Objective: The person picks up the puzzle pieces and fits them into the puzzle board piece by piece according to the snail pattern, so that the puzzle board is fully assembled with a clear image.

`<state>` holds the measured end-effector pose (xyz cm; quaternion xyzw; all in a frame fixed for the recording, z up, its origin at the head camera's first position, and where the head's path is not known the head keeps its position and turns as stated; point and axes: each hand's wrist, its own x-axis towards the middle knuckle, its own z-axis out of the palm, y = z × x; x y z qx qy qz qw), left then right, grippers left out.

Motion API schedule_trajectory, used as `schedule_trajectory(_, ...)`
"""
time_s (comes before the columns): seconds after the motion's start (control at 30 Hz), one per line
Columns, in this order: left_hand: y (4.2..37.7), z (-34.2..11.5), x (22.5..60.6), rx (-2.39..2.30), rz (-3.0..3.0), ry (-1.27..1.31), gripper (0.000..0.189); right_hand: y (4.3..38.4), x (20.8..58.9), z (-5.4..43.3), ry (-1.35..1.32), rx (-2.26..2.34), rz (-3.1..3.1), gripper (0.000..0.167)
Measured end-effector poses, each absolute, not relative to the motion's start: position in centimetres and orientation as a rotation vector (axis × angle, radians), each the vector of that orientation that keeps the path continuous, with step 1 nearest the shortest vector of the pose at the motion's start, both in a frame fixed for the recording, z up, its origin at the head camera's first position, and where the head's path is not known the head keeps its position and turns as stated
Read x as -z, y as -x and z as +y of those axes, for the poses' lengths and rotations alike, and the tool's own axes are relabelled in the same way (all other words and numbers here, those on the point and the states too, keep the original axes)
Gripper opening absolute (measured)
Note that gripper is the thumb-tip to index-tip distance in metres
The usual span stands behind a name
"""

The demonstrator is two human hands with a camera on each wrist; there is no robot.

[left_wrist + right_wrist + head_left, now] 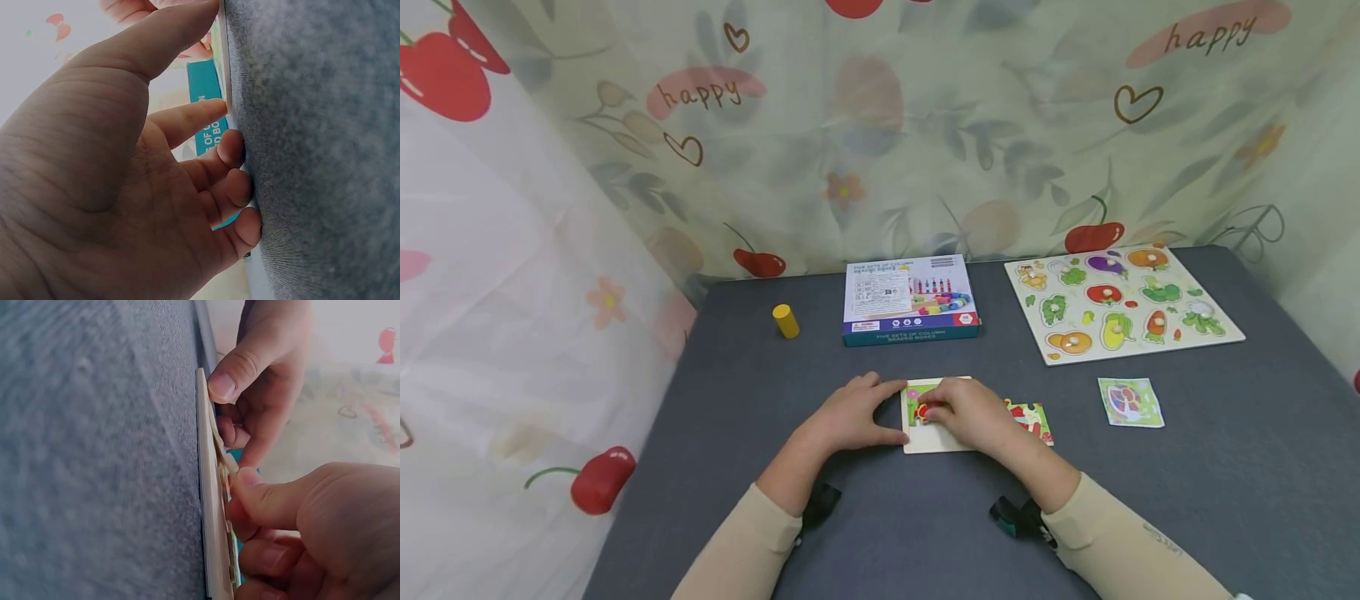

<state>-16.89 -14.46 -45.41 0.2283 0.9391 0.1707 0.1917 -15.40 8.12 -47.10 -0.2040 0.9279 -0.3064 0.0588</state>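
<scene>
A small puzzle board (936, 440) with a pale frame lies flat in the middle of the table, with green and red picture parts at its upper left. My left hand (850, 414) touches its left side, thumb near the lower corner and index finger at the upper one. In the left wrist view the other fingers rest on the cloth, loosely bent. Over the board, my right hand (973, 414) pinches a thin puzzle piece (229, 461) between thumb and fingers, tilted against the board's surface. Colourful jigsaw pieces (1034, 421) show just right of the board, partly hidden by the right hand.
Behind the board stands a flat game box (912, 336), with a yellow cylinder (786, 321) to its left. A vegetable puzzle board (1123, 304) lies at the back right. Nearer, a square picture card (1131, 403) lies on the dark tablecloth (910, 533).
</scene>
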Motion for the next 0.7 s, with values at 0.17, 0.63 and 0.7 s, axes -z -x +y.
schedule_trajectory(0.17, 16.9, -14.47, 45.41, -0.485, 2.636, -0.644, 0.089, 15.33, 47.21, 8.07, 0.668, 0.86, 2.849, 0.022)
schedule_trajectory(0.63, 16.95, -14.34, 45.62, -0.465, 2.64, -0.666, 0.088, 14.94, 47.59, 8.25, 0.726, 0.785, 3.003, 0.012)
schedule_trajectory(0.7, 16.99, -14.33, 45.57, -0.458, 2.642, -0.666, 0.088, 14.82, 47.46, 8.23, 0.774, 0.721, 3.018, 0.017)
